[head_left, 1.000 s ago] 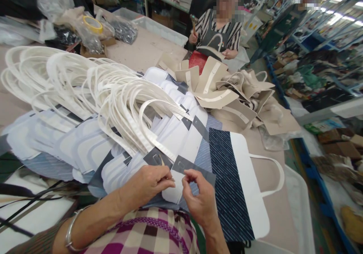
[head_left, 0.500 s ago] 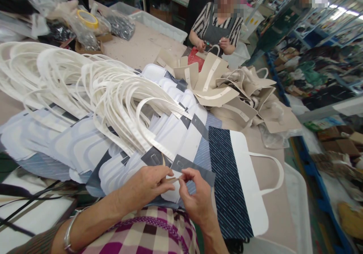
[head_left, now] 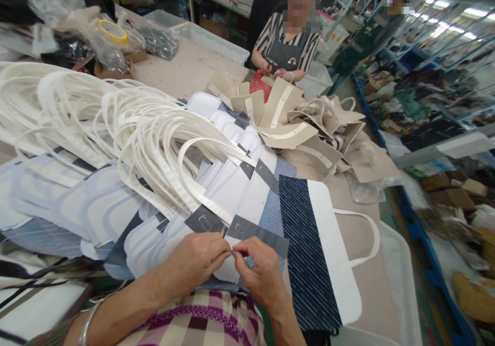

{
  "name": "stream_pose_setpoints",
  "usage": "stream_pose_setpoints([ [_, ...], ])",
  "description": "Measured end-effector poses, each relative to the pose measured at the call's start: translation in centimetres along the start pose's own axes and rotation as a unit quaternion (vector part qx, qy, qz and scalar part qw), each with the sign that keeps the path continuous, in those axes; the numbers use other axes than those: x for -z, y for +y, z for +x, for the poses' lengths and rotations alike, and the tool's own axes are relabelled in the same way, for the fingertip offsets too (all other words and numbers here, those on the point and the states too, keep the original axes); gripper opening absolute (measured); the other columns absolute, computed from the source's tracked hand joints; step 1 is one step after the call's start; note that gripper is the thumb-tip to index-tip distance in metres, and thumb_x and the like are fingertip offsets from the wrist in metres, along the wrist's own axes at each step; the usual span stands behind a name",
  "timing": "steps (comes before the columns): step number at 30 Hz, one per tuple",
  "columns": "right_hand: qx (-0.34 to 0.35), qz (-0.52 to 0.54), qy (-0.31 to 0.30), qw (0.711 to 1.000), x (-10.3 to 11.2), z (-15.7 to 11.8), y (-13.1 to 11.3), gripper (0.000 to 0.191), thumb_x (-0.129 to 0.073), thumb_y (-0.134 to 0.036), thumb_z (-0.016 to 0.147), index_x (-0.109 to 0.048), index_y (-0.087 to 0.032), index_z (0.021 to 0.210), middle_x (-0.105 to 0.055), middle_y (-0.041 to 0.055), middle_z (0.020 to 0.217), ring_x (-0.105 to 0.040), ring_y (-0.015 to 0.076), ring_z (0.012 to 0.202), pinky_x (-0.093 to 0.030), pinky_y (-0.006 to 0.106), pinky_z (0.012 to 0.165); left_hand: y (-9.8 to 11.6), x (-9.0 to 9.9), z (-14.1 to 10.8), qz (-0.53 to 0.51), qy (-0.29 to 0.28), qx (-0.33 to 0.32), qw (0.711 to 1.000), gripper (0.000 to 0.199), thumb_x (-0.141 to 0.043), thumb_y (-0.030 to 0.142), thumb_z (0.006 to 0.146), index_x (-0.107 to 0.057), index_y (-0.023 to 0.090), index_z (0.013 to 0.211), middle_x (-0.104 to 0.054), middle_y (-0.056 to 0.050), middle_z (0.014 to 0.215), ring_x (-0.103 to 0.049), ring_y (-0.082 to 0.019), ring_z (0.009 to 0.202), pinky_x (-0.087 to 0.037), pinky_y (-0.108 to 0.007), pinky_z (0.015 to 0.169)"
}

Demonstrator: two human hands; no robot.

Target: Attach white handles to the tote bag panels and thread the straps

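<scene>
My left hand (head_left: 195, 260) and my right hand (head_left: 260, 274) meet over a stack of white and blue bag panels (head_left: 228, 201), their fingertips pinching a tiny thin piece (head_left: 232, 252), mostly hidden. Just above my fingers lie dark grey tabs (head_left: 255, 231) with small clear buckles. White strap handles (head_left: 150, 134) arc in a large bundle over the stack. To my right lies a navy striped panel (head_left: 305, 253) with a white end and handle. Beige bag pieces (head_left: 294, 124) are heaped beyond.
A co-worker in a striped top and apron (head_left: 286, 47) works at the far side beside a red mat (head_left: 261, 85). Plastic bags, a tape roll (head_left: 113, 31) and a translucent bin (head_left: 209, 39) stand behind. A white bin rim (head_left: 398, 279) and blue-edged shelving lie right.
My hands have drawn closer, and the thin tan strip visible between them earlier is now almost hidden in my fingertips. The view has shifted slightly, and the co-worker's hands have moved.
</scene>
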State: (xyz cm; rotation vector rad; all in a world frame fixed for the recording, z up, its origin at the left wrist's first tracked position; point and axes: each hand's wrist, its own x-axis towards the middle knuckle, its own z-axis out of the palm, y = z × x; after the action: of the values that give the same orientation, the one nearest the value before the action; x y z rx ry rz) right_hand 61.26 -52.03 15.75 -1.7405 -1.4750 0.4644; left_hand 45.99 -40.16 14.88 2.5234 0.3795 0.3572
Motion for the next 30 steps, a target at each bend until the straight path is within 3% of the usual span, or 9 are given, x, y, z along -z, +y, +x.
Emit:
stream_pose_setpoints([
  [6,-0.052,0.025,0.11,0.992,-1.5,0.3,0.8,0.017,-0.055,-0.012,0.083,-0.068,-0.02,0.077,-0.066,-0.0003,0.069,-0.06,0.0126,0.062,-0.047,0.025,0.062,1.2,0.4,0.8,0.034,0.074,-0.033,0.996,0.027,-0.039,0.014,0.099,-0.058,0.019,0.08,-0.059,0.0,0.068,-0.057,-0.017,0.062,-0.039,-0.03,0.058],
  [8,-0.142,0.086,0.154,0.974,-1.6,0.8,2.7,0.011,-0.061,-0.018,0.08,-0.07,-0.02,0.075,-0.066,0.0004,0.068,-0.06,0.0133,0.063,-0.048,0.025,0.064,2.0,0.5,1.3,-0.009,0.086,-0.045,0.995,0.024,-0.041,0.013,0.098,-0.057,0.019,0.081,-0.058,0.0,0.068,-0.055,-0.015,0.063,-0.039,-0.029,0.059],
  [11,-0.286,0.224,0.197,0.911,-0.9,2.1,7.2,0.016,-0.07,-0.032,0.075,-0.071,-0.017,0.077,-0.065,-0.0004,0.062,-0.058,0.0131,0.058,-0.049,0.026,0.06,2.2,0.1,2.1,-0.016,0.085,-0.06,0.994,0.022,-0.042,0.013,0.098,-0.058,0.019,0.084,-0.058,0.0,0.07,-0.054,-0.016,0.066,-0.04,-0.03,0.063],
  [15,-0.319,0.313,0.201,0.871,-0.1,4.2,13.1,0.037,-0.073,-0.05,0.069,-0.067,-0.015,0.081,-0.065,0.0001,0.065,-0.06,0.0128,0.058,-0.05,0.026,0.055,-0.5,-1.3,3.1,0.123,0.055,-0.053,0.989,0.021,-0.048,0.015,0.098,-0.057,0.02,0.079,-0.059,-0.002,0.076,-0.052,-0.02,0.073,-0.04,-0.035,0.069],
  [18,-0.332,0.346,0.195,0.855,-0.3,5.2,15.5,0.042,-0.078,-0.052,0.06,-0.066,-0.016,0.077,-0.062,-0.0007,0.061,-0.056,0.0108,0.053,-0.045,0.022,0.048,-2.6,-2.2,3.3,0.166,0.022,-0.054,0.984,0.019,-0.052,0.016,0.097,-0.056,0.02,0.079,-0.058,-0.002,0.078,-0.05,-0.022,0.073,-0.038,-0.037,0.069],
  [23,-0.349,0.348,0.164,0.855,-1.2,5.6,16.9,0.038,-0.08,-0.047,0.06,-0.068,-0.014,0.075,-0.06,-0.0026,0.054,-0.044,0.0055,0.042,-0.034,0.019,0.04,-3.4,-2.6,2.8,0.166,0.014,-0.053,0.985,0.018,-0.051,0.016,0.097,-0.056,0.02,0.081,-0.057,-0.002,0.078,-0.048,-0.022,0.074,-0.035,-0.038,0.071],
  [30,-0.374,0.292,0.127,0.871,-2.2,6.3,17.4,0.035,-0.081,-0.042,0.06,-0.065,-0.015,0.076,-0.061,-0.0039,0.053,-0.052,0.0069,0.041,-0.042,0.017,0.04,-3.5,-2.6,3.0,0.161,0.011,-0.057,0.985,0.017,-0.051,0.016,0.097,-0.055,0.02,0.081,-0.056,-0.001,0.078,-0.047,-0.021,0.074,-0.033,-0.037,0.071],
])
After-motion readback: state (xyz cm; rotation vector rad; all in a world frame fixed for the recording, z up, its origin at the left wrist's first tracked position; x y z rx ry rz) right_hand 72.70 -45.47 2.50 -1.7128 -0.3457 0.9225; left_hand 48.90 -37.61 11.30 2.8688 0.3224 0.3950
